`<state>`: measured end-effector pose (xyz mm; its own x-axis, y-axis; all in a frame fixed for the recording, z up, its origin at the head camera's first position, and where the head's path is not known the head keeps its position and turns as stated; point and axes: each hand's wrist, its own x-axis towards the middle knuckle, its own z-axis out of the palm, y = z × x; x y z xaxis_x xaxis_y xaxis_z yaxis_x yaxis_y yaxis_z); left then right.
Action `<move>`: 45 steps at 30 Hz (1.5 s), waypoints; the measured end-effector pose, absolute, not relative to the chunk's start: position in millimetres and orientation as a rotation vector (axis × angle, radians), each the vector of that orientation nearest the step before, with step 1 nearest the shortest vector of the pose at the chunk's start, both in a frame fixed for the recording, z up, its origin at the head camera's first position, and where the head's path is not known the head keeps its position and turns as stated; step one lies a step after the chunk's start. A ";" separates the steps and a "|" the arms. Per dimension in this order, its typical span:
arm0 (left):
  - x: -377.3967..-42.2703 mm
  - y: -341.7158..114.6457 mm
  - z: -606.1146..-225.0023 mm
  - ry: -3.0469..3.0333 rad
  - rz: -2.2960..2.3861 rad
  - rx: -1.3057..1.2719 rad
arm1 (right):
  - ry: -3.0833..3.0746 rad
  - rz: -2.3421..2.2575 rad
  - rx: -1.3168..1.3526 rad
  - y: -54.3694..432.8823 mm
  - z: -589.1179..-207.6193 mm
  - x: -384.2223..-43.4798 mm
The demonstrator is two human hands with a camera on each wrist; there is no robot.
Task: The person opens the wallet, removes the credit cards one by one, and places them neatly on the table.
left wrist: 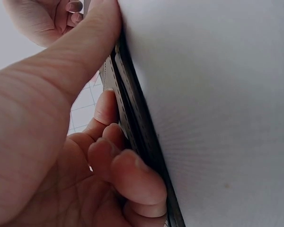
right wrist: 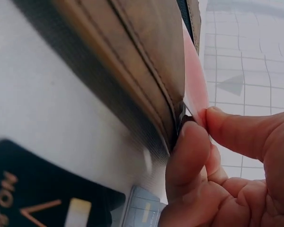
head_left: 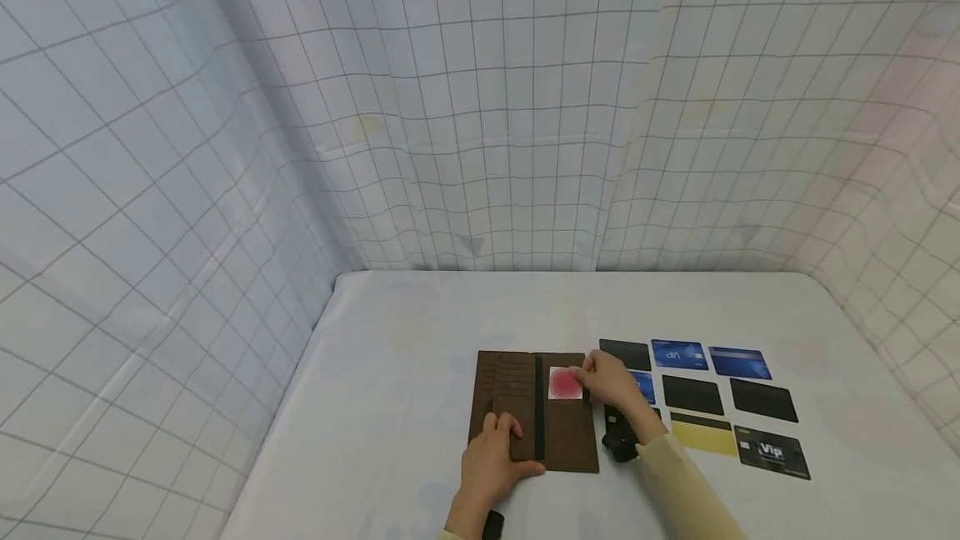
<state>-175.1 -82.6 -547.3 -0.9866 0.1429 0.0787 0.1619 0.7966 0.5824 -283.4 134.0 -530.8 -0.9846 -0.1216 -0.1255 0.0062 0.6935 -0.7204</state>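
Observation:
A brown wallet point(head_left: 568, 440) lies spread on the white table, with rows of card slots on its left part and a dark strip down the middle. My left hand point(head_left: 491, 458) grips the wallet's lower left part. Its fingers bend over the leather and its thumb lies along the bottom edge. At the upper right of the wallet, my right hand point(head_left: 611, 380) pinches a white card with a pink round patch point(head_left: 565, 383) between thumb and finger. In the right wrist view the pink card point(right wrist: 195, 75) bows slightly beside the stitched leather; its lower part is hidden.
Right of the wallet, several cards lie in rows: a blue card point(head_left: 678, 354), a black card point(head_left: 692, 395), a gold card point(head_left: 703, 436) and a black VIP card point(head_left: 772, 451) among them. My right forearm partly covers the nearest column. A grid-patterned white curtain point(head_left: 480, 148) surrounds the table.

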 end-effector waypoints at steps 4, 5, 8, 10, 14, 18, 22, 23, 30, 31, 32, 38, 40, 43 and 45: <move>-175.1 -82.4 -547.7 -2.949 -0.960 -0.248 | 2.719 -1.175 -0.094 134.2 -530.0 -285.4; -175.1 -82.3 -547.7 -2.948 -0.961 -0.247 | 2.715 -1.180 -0.093 134.2 -530.0 -285.9; -175.0 -81.9 -548.0 -2.948 -0.960 -0.245 | 2.697 -1.201 -0.114 134.4 -530.1 -286.9; -175.0 -81.9 -547.8 -2.945 -0.959 -0.244 | 2.688 -1.210 -0.145 134.9 -531.0 -288.0; -175.0 -82.2 -547.6 -2.942 -0.952 -0.242 | 2.671 -1.215 -0.209 136.6 -532.7 -291.2; -175.4 -82.5 -547.8 -2.947 -0.958 -0.242 | 2.678 -1.183 -0.268 138.7 -533.9 -294.0; -175.2 -82.3 -547.2 -2.952 -0.965 -0.241 | 2.690 -1.142 -0.279 138.6 -533.2 -293.9; -175.0 -82.3 -546.9 -2.951 -0.965 -0.241 | 2.693 -1.135 -0.277 138.3 -533.0 -293.8; -174.5 -82.4 -547.2 -2.941 -0.958 -0.250 | 2.739 -1.108 -0.262 137.0 -529.8 -292.9; -174.6 -82.4 -547.3 -2.942 -0.959 -0.248 | 2.751 -1.100 -0.266 137.1 -529.4 -293.1; -174.7 -82.3 -547.4 -2.942 -0.960 -0.247 | 2.760 -1.096 -0.260 137.0 -528.8 -293.1; -175.0 -82.0 -547.8 -2.945 -0.961 -0.240 | 2.816 -1.060 -0.237 136.8 -526.8 -293.2; -175.0 -82.0 -547.7 -2.945 -0.959 -0.239 | 2.819 -1.067 -0.235 137.1 -526.5 -293.4; -174.9 -82.0 -547.6 -2.944 -0.950 -0.237 | 2.824 -1.081 -0.233 137.9 -525.0 -293.6; -174.9 -82.0 -547.6 -2.947 -0.945 -0.237 | 2.832 -1.081 -0.228 138.9 -523.9 -294.0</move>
